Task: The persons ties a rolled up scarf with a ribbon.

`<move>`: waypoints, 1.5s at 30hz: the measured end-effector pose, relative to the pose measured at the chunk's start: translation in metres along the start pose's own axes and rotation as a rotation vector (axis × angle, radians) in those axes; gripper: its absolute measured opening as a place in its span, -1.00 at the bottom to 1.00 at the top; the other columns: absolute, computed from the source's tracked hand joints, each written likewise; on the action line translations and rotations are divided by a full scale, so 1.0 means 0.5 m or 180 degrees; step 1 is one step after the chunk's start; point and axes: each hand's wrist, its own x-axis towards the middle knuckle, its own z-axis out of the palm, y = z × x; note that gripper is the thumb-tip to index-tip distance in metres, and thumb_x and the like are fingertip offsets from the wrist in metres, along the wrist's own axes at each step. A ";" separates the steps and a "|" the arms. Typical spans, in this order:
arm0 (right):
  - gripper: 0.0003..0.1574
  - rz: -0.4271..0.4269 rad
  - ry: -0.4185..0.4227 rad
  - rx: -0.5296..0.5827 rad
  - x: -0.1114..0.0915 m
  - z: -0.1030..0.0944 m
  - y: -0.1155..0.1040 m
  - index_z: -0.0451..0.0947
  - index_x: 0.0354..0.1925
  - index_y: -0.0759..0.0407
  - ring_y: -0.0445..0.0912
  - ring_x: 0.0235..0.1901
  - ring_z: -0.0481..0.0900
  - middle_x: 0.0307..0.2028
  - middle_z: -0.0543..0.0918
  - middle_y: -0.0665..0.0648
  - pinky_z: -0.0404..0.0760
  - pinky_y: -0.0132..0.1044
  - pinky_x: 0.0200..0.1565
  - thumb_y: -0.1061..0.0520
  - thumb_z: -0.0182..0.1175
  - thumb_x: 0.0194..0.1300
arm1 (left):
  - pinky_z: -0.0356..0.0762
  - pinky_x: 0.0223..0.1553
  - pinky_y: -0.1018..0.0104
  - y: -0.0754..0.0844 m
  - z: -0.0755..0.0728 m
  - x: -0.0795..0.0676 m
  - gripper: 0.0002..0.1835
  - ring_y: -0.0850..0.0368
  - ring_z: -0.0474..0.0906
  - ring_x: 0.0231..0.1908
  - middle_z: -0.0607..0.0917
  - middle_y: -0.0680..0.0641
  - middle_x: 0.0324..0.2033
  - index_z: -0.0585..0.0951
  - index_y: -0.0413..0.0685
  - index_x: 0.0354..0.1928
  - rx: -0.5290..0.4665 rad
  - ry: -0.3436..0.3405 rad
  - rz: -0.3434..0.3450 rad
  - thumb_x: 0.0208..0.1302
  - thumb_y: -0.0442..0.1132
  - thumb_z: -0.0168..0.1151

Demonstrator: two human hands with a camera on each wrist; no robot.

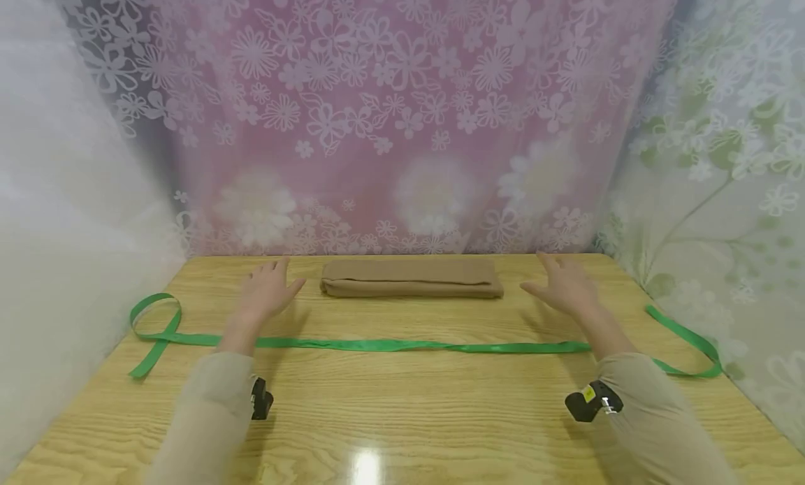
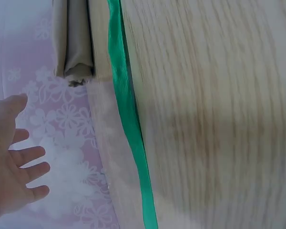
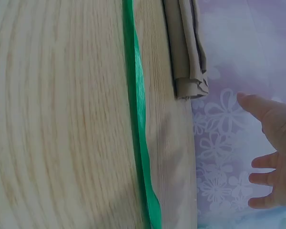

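Observation:
A folded brown cloth lies lengthwise near the far edge of the wooden table. In front of it a long green ribbon stretches across the table, looped at its left end and curved at its right end. My left hand hovers to the left of the cloth, fingers spread and holding nothing. On the other side my right hand is held apart from the cloth, its fingers also extended and bare. Both wrist views show the cloth's ends and the ribbon untouched by either hand.
A pink flowered curtain hangs behind the table. Pale curtains stand at the left and right sides. Each forearm passes above the ribbon and wears a small black camera at the wrist.

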 end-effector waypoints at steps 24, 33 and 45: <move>-0.14 -0.0419 -0.0096 0.0466 0.050 0.038 -0.057 0.08 0.35 0.35 0.40 0.17 0.20 0.21 0.26 0.52 0.25 0.30 0.07 -0.14 0.05 0.32 | 0.54 -0.25 -0.02 0.070 0.058 0.048 -0.37 -0.26 0.55 -0.16 0.47 -0.43 0.06 0.24 -0.44 0.26 -0.0248 -0.0113 -0.0061 0.40 -0.01 -0.09; -0.21 -0.0417 -0.0297 0.0647 0.072 0.061 -0.070 0.13 0.31 0.42 0.37 0.15 0.27 0.21 0.29 0.48 0.28 0.23 0.09 -0.05 0.07 0.33 | 0.51 -0.17 -0.02 0.096 0.067 0.057 -0.39 -0.23 0.53 -0.11 0.52 -0.38 0.01 0.24 -0.43 0.26 -0.0515 -0.0360 -0.0164 0.40 -0.04 -0.07; -0.28 -0.0491 -0.0315 0.0382 0.103 0.095 -0.096 0.24 0.24 0.44 0.32 0.15 0.31 0.16 0.37 0.45 0.28 0.14 0.14 -0.01 0.09 0.32 | 0.26 0.13 -0.15 0.113 0.082 0.064 -0.38 -0.33 0.25 0.19 0.29 -0.41 0.23 0.11 -0.39 0.33 -0.0863 -0.0610 -0.0168 0.43 -0.07 -0.12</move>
